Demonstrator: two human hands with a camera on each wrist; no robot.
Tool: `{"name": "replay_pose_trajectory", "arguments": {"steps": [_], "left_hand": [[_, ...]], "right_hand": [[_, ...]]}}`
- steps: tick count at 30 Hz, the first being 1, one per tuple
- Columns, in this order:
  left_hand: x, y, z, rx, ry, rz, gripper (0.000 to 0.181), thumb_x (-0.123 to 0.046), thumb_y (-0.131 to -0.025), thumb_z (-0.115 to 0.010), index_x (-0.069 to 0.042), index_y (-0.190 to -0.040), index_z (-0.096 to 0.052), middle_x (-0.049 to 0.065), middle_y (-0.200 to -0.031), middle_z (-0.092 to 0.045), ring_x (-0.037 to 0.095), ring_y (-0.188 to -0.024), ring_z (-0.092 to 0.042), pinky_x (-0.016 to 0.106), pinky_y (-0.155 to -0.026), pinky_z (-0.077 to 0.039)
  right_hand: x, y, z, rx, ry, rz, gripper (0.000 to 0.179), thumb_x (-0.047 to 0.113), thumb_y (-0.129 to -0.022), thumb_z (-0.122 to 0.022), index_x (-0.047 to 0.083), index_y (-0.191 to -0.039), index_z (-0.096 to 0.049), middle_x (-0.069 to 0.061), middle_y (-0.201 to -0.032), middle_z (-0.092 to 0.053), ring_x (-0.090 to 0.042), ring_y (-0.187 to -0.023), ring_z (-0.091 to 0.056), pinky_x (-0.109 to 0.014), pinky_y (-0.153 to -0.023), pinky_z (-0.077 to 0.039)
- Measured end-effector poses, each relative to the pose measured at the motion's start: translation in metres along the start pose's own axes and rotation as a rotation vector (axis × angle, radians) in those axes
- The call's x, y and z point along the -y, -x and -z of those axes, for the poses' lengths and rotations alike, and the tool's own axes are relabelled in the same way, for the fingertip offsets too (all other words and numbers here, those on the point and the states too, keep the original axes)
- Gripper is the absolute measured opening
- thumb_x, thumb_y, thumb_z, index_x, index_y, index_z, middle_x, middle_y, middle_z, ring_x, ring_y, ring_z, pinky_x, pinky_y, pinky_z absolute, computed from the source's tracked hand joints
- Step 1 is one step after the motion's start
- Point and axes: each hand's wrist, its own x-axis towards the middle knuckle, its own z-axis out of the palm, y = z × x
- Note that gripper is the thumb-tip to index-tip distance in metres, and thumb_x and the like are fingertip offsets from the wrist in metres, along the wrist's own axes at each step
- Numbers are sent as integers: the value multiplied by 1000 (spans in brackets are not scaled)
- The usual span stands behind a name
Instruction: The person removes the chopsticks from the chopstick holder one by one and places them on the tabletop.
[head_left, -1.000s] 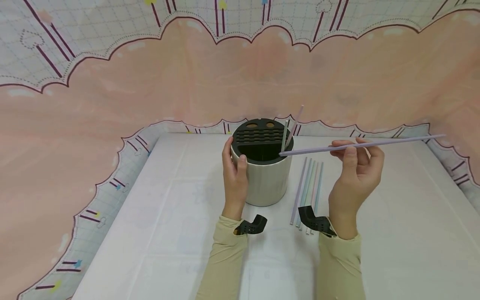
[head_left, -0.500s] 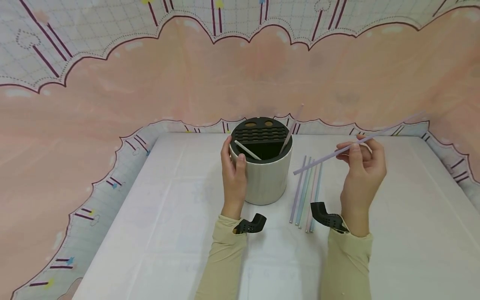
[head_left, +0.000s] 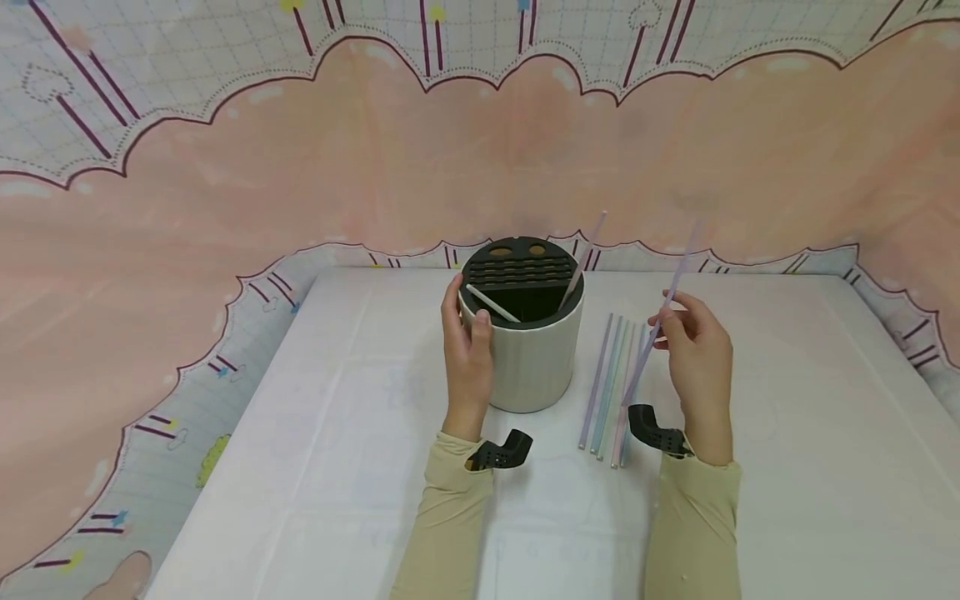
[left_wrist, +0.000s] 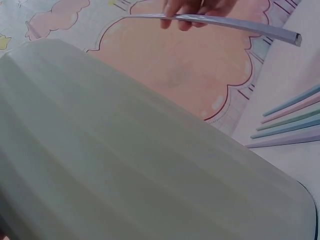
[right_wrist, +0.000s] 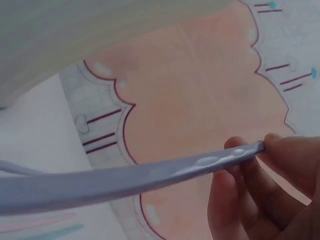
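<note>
A light grey ribbed utensil holder (head_left: 534, 367) with a black slotted top stands upright on the table. My left hand (head_left: 468, 358) grips its left side, thumb at the front rim. Inside its open front compartment, a pale chopstick (head_left: 492, 304) leans left and a pinkish chopstick (head_left: 583, 265) leans right. My right hand (head_left: 699, 367) pinches a lilac chopstick (head_left: 641, 367) between thumb and fingers, right of the holder. That chopstick stands steeply, upper end away from me. In the right wrist view, a wavy textured part of the lilac chopstick (right_wrist: 200, 164) shows near the fingertips.
Several pastel chopsticks (head_left: 596, 382) lie side by side on the white-covered table (head_left: 337, 467), between the holder and my right hand. A patterned cloth (head_left: 450, 158) with peach and white areas hangs behind the table.
My right hand has drawn the lilac chopstick away from the holder and swung it from nearly level to steep. The pale chopstick has tipped over to the left. The left hand keeps its hold.
</note>
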Motion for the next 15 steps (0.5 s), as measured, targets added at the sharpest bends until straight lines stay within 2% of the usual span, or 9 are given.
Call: {"name": "replay_pose_trajectory", "arguments": {"steps": [4,7,10,13,15], "left_hand": [[0,1,1,-1,4,-4,54,-29,-92,-38,-7,-139,-22,9,-142,-25,15,-129,-25,42,-103,-23],[2,1,3,0,3,-13,53,-25,-92,-39,-7,-139,-21,8,-142,-25,15,-129,-26,42,-103,-23],[11,-1,4,5,15,-10,53,-28,-92,-39,-11,-139,-22,4,-142,-25,14,-128,-26,41,-102,-24],[27,-2,4,13,35,-1,56,-39,-91,-41,-17,-140,-22,-2,-142,-26,11,-128,-26,37,-102,-25],[36,-3,3,16,42,2,58,-44,-90,-42,-21,-140,-22,-6,-142,-26,9,-127,-27,35,-102,-26]], "right_hand": [[-7,-1,1,15,79,-28,35,28,-92,-45,19,-125,-51,-6,-90,-63,-10,-70,-58,-14,-64,-47],[-13,-2,1,83,161,-42,39,24,-93,-42,15,-130,-45,-9,-94,-63,-12,-74,-60,-17,-65,-49],[-23,-3,0,166,201,-54,44,24,-92,-41,10,-135,-39,-14,-100,-62,-20,-78,-61,-29,-70,-51],[-37,-5,-1,212,214,-81,48,27,-92,-43,9,-136,-36,-14,-102,-59,-21,-76,-62,-43,-64,-51],[-44,-6,-2,244,220,-103,50,28,-91,-45,9,-136,-35,-15,-103,-57,-20,-76,-62,-47,-63,-50]]}}
